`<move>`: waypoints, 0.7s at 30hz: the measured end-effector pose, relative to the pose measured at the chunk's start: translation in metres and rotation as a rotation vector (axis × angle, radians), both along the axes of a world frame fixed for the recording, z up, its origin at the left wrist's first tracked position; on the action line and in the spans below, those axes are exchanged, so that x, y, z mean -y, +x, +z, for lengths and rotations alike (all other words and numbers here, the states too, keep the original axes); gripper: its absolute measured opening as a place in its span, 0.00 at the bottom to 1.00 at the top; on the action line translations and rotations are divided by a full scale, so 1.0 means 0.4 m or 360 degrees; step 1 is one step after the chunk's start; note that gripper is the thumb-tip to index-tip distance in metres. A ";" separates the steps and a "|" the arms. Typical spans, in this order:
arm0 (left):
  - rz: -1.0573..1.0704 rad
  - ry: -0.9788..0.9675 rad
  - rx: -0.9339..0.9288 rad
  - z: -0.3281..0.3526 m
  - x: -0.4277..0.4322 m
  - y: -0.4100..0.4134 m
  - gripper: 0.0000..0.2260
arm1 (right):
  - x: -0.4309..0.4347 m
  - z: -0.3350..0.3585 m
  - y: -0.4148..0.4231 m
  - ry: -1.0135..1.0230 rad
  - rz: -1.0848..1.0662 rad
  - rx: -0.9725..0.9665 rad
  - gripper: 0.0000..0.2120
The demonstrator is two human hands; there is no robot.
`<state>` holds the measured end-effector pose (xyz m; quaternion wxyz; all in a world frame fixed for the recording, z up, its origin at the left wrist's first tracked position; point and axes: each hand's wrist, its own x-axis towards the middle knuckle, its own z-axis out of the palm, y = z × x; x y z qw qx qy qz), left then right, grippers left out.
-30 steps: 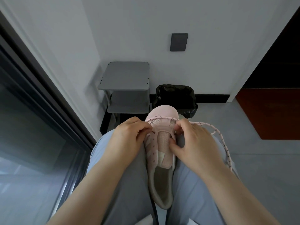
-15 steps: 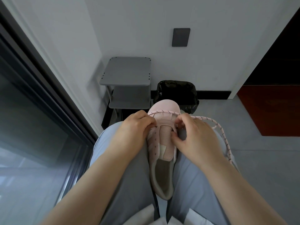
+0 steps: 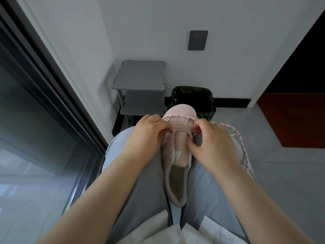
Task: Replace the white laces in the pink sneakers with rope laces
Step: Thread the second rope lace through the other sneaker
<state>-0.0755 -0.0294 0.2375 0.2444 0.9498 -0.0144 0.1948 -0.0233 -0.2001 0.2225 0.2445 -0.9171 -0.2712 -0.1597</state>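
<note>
A grey shelf stand (image 3: 140, 76) and a black bin (image 3: 192, 96) are standing against the white wall, and the pink sneaker (image 3: 179, 141) is lying toe-outward between the person's thighs. The left hand (image 3: 146, 138) is gripping its left eyelet edge with curled fingers, while the right hand (image 3: 214, 145) is pinching the right edge. The rope lace (image 3: 239, 140) is crossing the toe and trailing over the right thigh.

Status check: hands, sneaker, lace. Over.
Left hand grips sneaker, left side; right hand pinches its right eyelet edge. Lace lies across toe, tail trailing right. Nothing blocking.
</note>
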 end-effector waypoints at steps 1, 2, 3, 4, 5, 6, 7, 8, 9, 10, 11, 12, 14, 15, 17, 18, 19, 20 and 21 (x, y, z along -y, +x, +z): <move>-0.0025 0.0028 0.0013 0.002 0.000 0.003 0.14 | 0.001 -0.001 0.000 -0.0005 -0.0013 0.0029 0.10; -0.0039 0.0078 0.0050 -0.001 -0.002 0.008 0.14 | 0.002 -0.002 0.000 -0.0003 -0.0021 0.0046 0.11; -0.0043 0.0128 0.0077 -0.003 -0.002 0.012 0.14 | 0.004 -0.001 0.000 0.0002 -0.0024 0.0055 0.11; -0.0034 0.0149 0.0065 -0.004 -0.001 0.017 0.13 | 0.005 0.000 0.000 0.0007 -0.0023 0.0056 0.11; -0.0008 0.0143 0.0038 -0.002 0.003 0.019 0.11 | 0.006 0.000 0.000 0.0010 -0.0022 0.0055 0.11; 0.0014 0.0130 0.0026 0.000 0.009 0.021 0.08 | 0.005 0.001 -0.001 0.0009 -0.0023 0.0054 0.11; 0.0032 0.0121 0.0023 0.001 0.014 0.021 0.05 | 0.003 0.002 -0.001 0.0007 -0.0021 0.0049 0.11; 0.0044 0.0117 0.0017 0.002 0.018 0.019 0.04 | 0.001 0.002 -0.001 0.0006 -0.0014 0.0038 0.11; 0.0053 0.0113 -0.0001 0.002 0.019 0.017 0.04 | 0.000 0.003 -0.001 0.0011 -0.0003 0.0021 0.11; 0.0060 0.0107 -0.0019 0.001 0.019 0.013 0.05 | -0.001 0.004 -0.002 0.0020 0.0007 0.0003 0.10; 0.0061 0.0099 -0.0047 0.001 0.019 0.008 0.06 | -0.001 0.004 -0.003 0.0032 0.0012 -0.0016 0.10; 0.0048 0.0093 -0.0064 -0.001 0.020 0.001 0.08 | 0.000 0.005 -0.004 0.0043 0.0016 -0.0033 0.10; -0.0014 0.0094 -0.0064 -0.004 0.025 -0.008 0.12 | 0.000 0.007 -0.004 0.0065 0.0017 -0.0050 0.10; -0.0028 0.0089 -0.0047 -0.005 0.028 -0.009 0.13 | -0.001 0.007 -0.003 0.0071 0.0011 -0.0037 0.10; 0.0025 0.0103 0.0018 -0.011 0.031 -0.008 0.14 | -0.001 0.004 -0.001 0.0037 0.0000 0.0011 0.12; 0.0068 0.0124 0.0055 -0.016 0.031 -0.007 0.15 | -0.002 0.001 0.000 0.0000 -0.0006 0.0033 0.13; 0.0099 0.0142 0.0073 -0.020 0.031 -0.007 0.16 | -0.002 -0.002 0.000 -0.0033 -0.0013 0.0055 0.14; 0.0109 0.0155 0.0066 -0.021 0.031 -0.009 0.17 | -0.001 -0.005 0.001 -0.0052 -0.0019 0.0071 0.15; 0.0100 0.0156 0.0028 -0.018 0.031 -0.011 0.19 | -0.002 -0.007 0.001 -0.0057 -0.0024 0.0075 0.15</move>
